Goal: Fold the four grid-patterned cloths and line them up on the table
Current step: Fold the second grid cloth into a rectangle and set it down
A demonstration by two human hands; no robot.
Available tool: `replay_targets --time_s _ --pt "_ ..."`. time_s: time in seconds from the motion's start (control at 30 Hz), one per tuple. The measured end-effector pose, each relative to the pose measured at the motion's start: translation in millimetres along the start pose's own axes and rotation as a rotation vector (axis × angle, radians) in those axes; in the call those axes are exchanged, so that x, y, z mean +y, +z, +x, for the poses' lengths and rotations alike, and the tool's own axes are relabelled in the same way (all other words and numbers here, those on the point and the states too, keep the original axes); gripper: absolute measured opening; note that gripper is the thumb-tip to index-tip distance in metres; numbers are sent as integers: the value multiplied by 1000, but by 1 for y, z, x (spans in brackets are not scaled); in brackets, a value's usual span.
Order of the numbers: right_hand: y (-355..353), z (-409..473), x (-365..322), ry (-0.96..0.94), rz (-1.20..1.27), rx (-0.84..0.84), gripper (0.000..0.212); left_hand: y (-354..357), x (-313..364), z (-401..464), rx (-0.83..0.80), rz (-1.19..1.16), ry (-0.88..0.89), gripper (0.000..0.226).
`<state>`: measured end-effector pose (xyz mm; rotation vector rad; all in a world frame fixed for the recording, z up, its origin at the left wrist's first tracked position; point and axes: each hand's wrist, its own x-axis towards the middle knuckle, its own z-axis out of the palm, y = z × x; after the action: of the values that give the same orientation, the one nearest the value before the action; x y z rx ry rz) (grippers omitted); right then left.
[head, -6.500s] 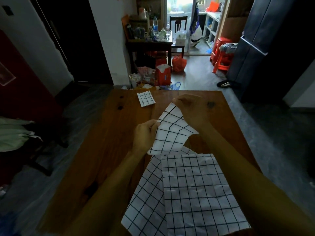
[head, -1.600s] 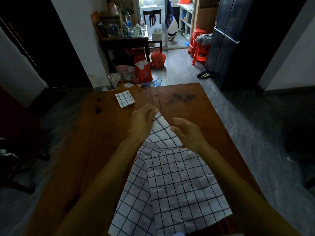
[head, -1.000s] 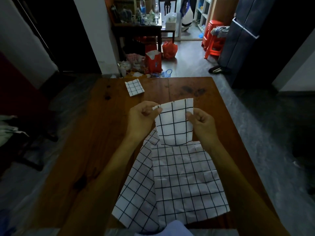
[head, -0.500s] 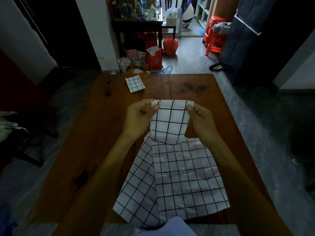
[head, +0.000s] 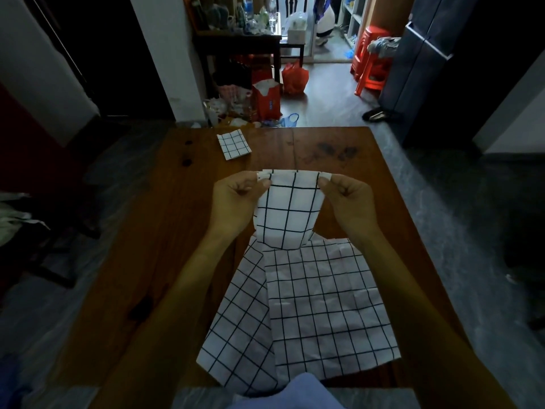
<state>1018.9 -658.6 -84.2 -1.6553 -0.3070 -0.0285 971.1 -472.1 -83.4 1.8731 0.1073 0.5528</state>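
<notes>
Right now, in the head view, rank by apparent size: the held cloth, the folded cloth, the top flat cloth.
1. Top flat cloth, though nearest the camera.
2. Held cloth, pinched by left hand and right hand.
3. Folded cloth, farthest away.

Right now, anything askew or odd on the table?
Yes. The folded cloth at the far edge sits rotated against the table edge, not squared. The two unfolded cloths overlap at an angle, the lower one hanging off the near edge. Nothing looks spilled or torn.
</notes>
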Motion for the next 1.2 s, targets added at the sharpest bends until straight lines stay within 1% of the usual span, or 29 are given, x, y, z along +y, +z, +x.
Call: replay_targets --time_s 0.03,0.2,0.3,0.4,0.43,0.5,0.57,0.6,0.67,0.73,0.77,0.87,1.03,1.2 --pt "-1 1 0 -7 -5 -4 14 -1 0 0 -8 -7 1 6" --pt "-1 5 0 -61 -26 41 13 -1 3 0 -23 -36 -8 21" --pt "1 7 0 -74 -8 50 15 0 3 1 -35 -76 -63 21" --pt "1 7 2 -104 22 26 11 1 3 2 -3 -72 -82 18" --pt "0 8 4 -122 13 21 10 1 3 3 15 -25 -60 19" --pt "0 9 7 -165 -34 -8 11 0 4 4 13 101 25 30" --pt "2 10 9 -194 -63 -63 13 3 8 7 -55 216 138 39" --pt "5 10 10 -198 -70 -96 13 6 10 9 -106 277 204 39" --pt "10 11 11 -228 -136 -159 11 15 12 12 -196 350 316 30" --pt "14 12 13 -297 -270 -191 11 22 10 14 -212 383 389 15" --pt "15 12 13 -317 -315 -191 11 23 8 15 -200 395 396 11" --pt "17 11 12 -321 -377 -169 9 22 4 15 -147 402 356 13" --pt "15 8 23 -245 -391 -138 14 17 7 19 -35 387 176 12" --pt "11 0 43 -173 -438 -120 15 3 1 25 40 346 148 14"
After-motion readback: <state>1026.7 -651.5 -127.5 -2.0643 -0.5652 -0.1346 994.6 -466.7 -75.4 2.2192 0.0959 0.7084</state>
